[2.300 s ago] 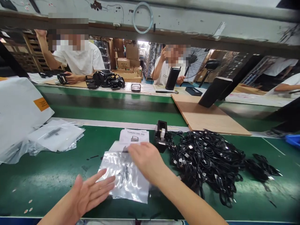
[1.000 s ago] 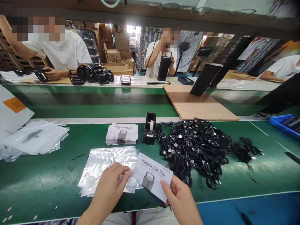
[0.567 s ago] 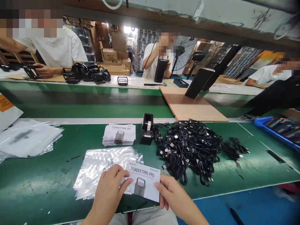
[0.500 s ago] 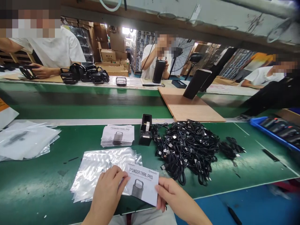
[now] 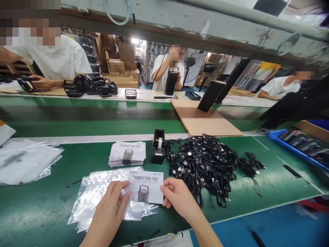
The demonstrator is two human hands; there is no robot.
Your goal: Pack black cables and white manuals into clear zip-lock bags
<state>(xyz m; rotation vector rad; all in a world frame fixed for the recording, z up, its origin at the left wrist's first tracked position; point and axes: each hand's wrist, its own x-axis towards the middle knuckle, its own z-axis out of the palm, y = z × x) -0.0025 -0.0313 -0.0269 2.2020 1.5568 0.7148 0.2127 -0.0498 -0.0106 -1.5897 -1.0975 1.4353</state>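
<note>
A white "Thunder Trail Pro" booklet is held level over a stack of clear plastic bags on the green table. My right hand pinches the booklet's right edge. My left hand has fingers curled at the booklet's left edge, resting on the top bag. More of the same booklets lie in a stack behind.
A black tape dispenser stands beside a large heap of black cables. More bags lie at the left. A blue tray sits at the right, a wooden board beyond. Other people work across the conveyor.
My right hand took a booklet from the stack and brought it over the bags. Both hands have since turned it level and moved it slightly left. The camera shifted right.
</note>
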